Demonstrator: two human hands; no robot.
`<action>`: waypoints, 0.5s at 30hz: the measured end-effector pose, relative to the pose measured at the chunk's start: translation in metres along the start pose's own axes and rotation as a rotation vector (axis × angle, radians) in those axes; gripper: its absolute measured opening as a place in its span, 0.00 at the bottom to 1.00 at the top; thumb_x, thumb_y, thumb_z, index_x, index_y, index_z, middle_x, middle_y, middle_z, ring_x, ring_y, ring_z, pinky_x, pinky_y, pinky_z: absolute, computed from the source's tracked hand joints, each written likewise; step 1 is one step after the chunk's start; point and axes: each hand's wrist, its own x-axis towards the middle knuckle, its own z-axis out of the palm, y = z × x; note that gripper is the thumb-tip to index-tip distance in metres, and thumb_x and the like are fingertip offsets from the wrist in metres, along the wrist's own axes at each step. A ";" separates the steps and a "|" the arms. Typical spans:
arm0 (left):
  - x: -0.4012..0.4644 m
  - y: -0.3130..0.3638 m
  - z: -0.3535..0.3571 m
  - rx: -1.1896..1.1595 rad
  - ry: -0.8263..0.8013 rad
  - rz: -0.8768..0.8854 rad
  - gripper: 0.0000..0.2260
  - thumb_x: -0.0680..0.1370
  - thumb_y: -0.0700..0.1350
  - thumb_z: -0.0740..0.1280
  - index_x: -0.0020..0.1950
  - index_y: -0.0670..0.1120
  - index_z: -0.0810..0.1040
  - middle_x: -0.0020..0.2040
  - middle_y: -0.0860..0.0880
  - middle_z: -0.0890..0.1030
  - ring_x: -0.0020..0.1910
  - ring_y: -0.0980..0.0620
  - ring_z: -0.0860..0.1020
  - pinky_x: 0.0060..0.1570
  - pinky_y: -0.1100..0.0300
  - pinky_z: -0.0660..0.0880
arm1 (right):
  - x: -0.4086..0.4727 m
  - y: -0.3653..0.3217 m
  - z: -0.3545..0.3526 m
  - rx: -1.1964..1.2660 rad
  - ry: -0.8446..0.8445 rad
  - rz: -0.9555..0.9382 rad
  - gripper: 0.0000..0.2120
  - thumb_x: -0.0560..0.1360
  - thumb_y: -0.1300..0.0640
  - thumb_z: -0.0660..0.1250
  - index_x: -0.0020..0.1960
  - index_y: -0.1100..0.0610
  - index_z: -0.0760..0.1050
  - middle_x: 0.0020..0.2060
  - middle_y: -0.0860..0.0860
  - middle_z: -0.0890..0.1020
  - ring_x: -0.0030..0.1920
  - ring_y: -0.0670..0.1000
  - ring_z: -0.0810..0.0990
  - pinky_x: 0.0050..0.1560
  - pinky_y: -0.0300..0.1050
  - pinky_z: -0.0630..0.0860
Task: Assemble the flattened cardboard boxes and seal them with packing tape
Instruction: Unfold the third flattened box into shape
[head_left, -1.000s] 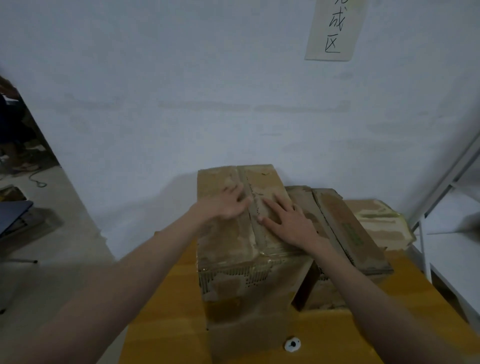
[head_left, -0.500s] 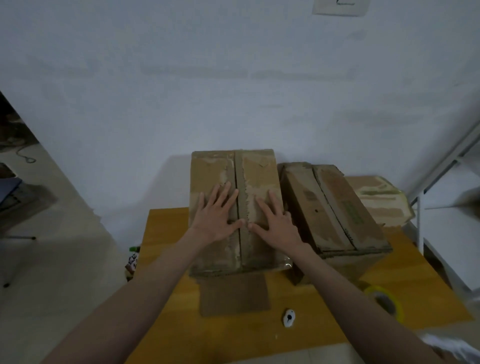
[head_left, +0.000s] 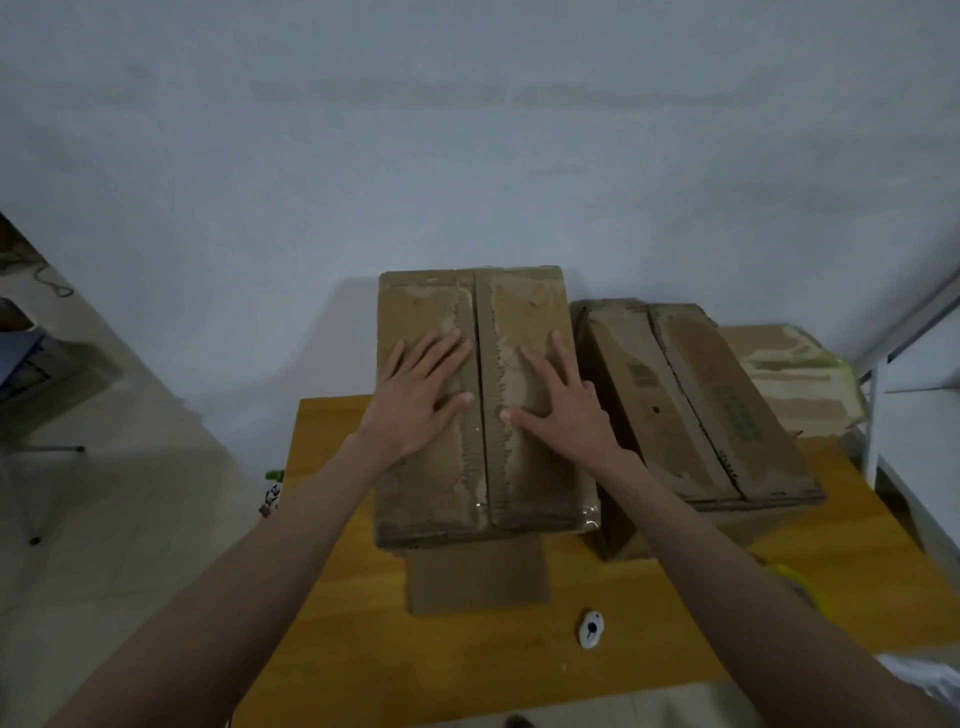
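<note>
A worn brown cardboard box (head_left: 524, 301) stands upright on the yellow wooden table (head_left: 467, 660), its two top flaps closed along a centre seam. My left hand (head_left: 421, 400) lies flat on the left flap with fingers spread. My right hand (head_left: 558, 402) lies flat on the right flap the same way. A second closed box (head_left: 691, 410) sits right beside it. A roll of yellow packing tape (head_left: 792, 579) peeks out behind my right forearm at the table's right edge.
A third, tape-streaked box (head_left: 789, 379) rests at the back right against the white wall. A small white cutter (head_left: 591, 630) lies on the table in front of the box. White shelving (head_left: 914, 395) stands at the right; bare floor lies to the left.
The box has been set down upright on the table. My left hand's fingers went from curled to flat, and both hands now press the top flaps. The view has tilted downward.
</note>
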 end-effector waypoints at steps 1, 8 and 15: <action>-0.006 -0.001 0.003 -0.002 0.032 -0.046 0.30 0.81 0.68 0.47 0.81 0.60 0.49 0.82 0.56 0.45 0.80 0.49 0.41 0.76 0.36 0.46 | -0.004 0.004 0.003 0.042 0.024 -0.001 0.43 0.71 0.31 0.68 0.78 0.35 0.49 0.78 0.38 0.36 0.75 0.67 0.56 0.69 0.68 0.62; -0.022 0.016 0.008 -0.232 0.056 -0.426 0.34 0.75 0.73 0.55 0.79 0.65 0.53 0.80 0.55 0.35 0.78 0.35 0.50 0.74 0.37 0.58 | -0.014 0.004 0.013 0.261 0.104 0.120 0.43 0.68 0.30 0.70 0.76 0.32 0.50 0.79 0.50 0.46 0.75 0.63 0.61 0.69 0.63 0.69; -0.029 0.031 -0.015 -0.227 -0.017 -0.482 0.37 0.73 0.73 0.60 0.79 0.64 0.53 0.80 0.56 0.38 0.74 0.33 0.58 0.68 0.38 0.66 | -0.023 -0.012 -0.001 0.170 0.050 0.169 0.45 0.66 0.26 0.68 0.76 0.31 0.48 0.76 0.51 0.53 0.72 0.64 0.65 0.69 0.65 0.68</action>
